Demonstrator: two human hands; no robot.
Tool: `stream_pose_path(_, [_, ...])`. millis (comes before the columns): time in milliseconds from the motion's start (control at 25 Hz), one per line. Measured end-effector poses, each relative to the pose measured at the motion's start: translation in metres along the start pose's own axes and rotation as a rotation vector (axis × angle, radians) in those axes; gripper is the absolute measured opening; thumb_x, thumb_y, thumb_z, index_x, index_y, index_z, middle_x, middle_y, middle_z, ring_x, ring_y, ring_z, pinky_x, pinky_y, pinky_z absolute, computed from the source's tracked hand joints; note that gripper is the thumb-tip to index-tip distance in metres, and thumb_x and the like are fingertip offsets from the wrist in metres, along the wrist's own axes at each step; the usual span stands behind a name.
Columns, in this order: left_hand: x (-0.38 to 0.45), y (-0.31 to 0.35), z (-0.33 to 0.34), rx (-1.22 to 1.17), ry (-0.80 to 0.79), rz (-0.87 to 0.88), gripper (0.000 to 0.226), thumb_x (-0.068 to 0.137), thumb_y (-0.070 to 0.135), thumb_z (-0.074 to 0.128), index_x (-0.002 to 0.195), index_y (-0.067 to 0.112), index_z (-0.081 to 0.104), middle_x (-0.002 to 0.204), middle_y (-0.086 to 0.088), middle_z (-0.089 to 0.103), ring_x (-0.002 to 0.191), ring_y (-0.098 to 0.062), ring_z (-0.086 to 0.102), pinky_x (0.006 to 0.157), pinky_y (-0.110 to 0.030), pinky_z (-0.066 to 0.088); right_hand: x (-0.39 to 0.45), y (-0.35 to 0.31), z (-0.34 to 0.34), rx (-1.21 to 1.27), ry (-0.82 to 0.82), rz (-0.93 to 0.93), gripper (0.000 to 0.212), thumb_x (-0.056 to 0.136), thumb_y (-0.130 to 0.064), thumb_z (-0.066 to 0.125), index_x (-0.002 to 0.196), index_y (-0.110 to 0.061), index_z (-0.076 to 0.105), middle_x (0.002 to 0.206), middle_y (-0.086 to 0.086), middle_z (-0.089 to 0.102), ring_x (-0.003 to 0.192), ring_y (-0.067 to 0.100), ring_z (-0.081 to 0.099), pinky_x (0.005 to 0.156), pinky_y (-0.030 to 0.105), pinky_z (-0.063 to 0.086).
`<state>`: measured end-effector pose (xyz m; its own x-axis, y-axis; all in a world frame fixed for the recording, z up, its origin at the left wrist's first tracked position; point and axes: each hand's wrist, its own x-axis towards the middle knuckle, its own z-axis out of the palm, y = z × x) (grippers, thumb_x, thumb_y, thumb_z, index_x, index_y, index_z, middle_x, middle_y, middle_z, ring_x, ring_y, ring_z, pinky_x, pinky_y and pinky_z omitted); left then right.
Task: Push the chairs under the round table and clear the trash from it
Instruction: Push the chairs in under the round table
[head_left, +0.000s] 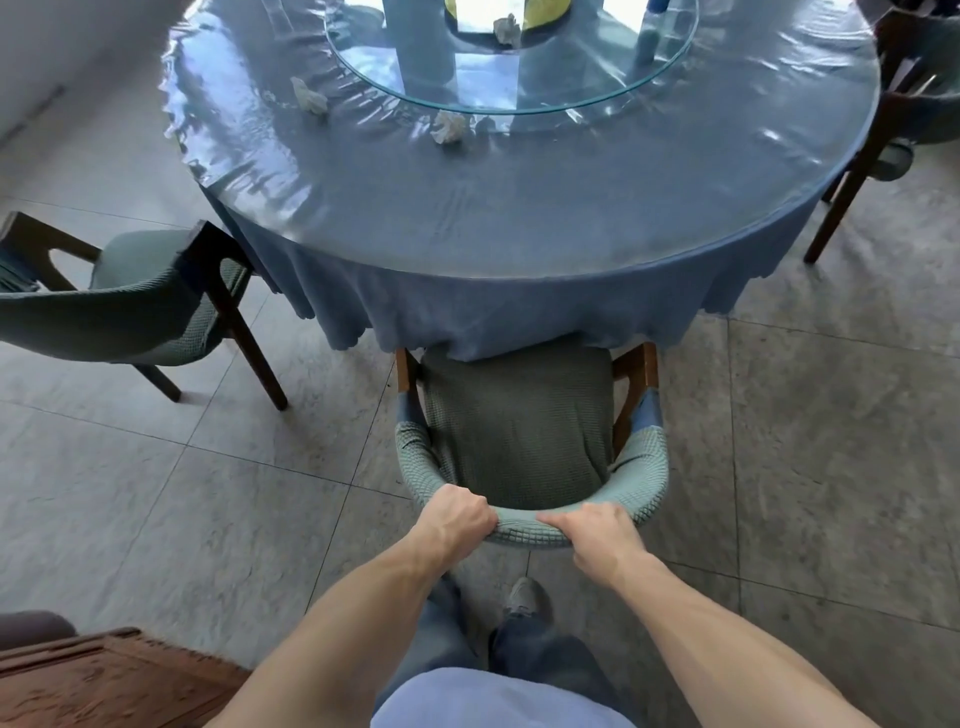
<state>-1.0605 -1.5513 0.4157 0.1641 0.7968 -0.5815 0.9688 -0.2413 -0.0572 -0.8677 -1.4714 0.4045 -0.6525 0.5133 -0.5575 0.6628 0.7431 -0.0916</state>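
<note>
A green-covered chair (519, 426) stands right in front of me, the front of its seat tucked under the blue cloth of the round table (519, 218). My left hand (460, 514) and my right hand (602, 532) both grip the top of its curved backrest. Crumpled white paper lies on the table: one ball (310, 96) at the left, one (449, 127) by the rim of the glass turntable (519, 98), and one (507, 28) on the turntable.
A second green chair (130, 301) stands pulled out at the left. A third chair (893, 135) is at the right edge of the table. A carved wooden piece of furniture (104, 680) is at my lower left. The floor is grey tile.
</note>
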Motion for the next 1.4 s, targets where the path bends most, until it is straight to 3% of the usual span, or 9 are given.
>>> stream_pose_path(320, [0.02,0.022,-0.01,-0.002,0.028,-0.016,0.022,0.095,0.01,0.047,0.104,0.013,0.067,0.1,-0.007,0.072,0.091,-0.032,0.069,0.072,-0.038,0.049,-0.028,0.014,0.0,0.017,-0.022,0.119,0.068,0.095,-0.007,0.044,0.149,-0.047,0.033,0.128,0.001,0.064,0.116,0.027,0.06,0.092,0.037,0.045])
stream_pose_path(520, [0.024,0.026,-0.013,-0.041,0.015,-0.031,0.021,0.094,0.013,0.05,0.106,0.014,0.067,0.103,-0.008,0.071,0.093,-0.032,0.068,0.076,-0.039,0.051,-0.024,0.024,-0.01,0.029,-0.159,0.082,0.073,0.093,-0.005,0.042,0.15,-0.049,0.026,0.131,0.003,0.062,0.117,0.031,0.06,0.091,0.04,0.048])
stream_pose_path(800, [0.005,-0.043,0.008,-0.274,0.014,-0.053,0.041,0.087,0.04,0.057,0.125,0.026,0.057,0.125,0.003,0.063,0.115,-0.024,0.06,0.089,-0.039,0.052,0.013,0.008,-0.058,0.145,-0.472,0.114,0.074,0.076,-0.04,0.074,0.143,-0.043,0.043,0.138,-0.004,0.057,0.124,0.022,0.054,0.1,0.036,0.048])
stream_pose_path(960, [-0.033,-0.131,0.023,-0.352,-0.09,-0.247,0.046,0.09,0.053,0.053,0.13,0.028,0.057,0.13,0.001,0.061,0.119,-0.023,0.057,0.093,-0.039,0.049,0.078,-0.051,-0.108,0.16,-0.396,0.078,0.069,0.083,-0.059,0.062,0.145,-0.036,0.043,0.144,-0.002,0.053,0.129,0.022,0.052,0.105,0.038,0.044])
stream_pose_path(1120, [-0.105,-0.237,0.047,-0.505,-0.082,-0.446,0.055,0.091,0.059,0.049,0.137,0.029,0.052,0.134,0.0,0.058,0.122,-0.022,0.054,0.096,-0.038,0.045,0.154,-0.157,-0.171,0.128,-0.216,-0.038,0.057,0.092,-0.06,0.049,0.143,-0.034,0.046,0.138,0.002,0.058,0.122,0.024,0.057,0.099,0.037,0.047])
stream_pose_path(1400, [-0.23,-0.392,0.11,-0.679,-0.037,-0.724,0.058,0.09,0.062,0.048,0.138,0.03,0.052,0.136,0.0,0.058,0.121,-0.024,0.055,0.095,-0.036,0.047,0.25,-0.354,-0.244,-0.011,0.015,-0.279,0.052,0.095,-0.056,0.047,0.141,-0.032,0.046,0.136,0.001,0.058,0.121,0.025,0.057,0.092,0.04,0.049])
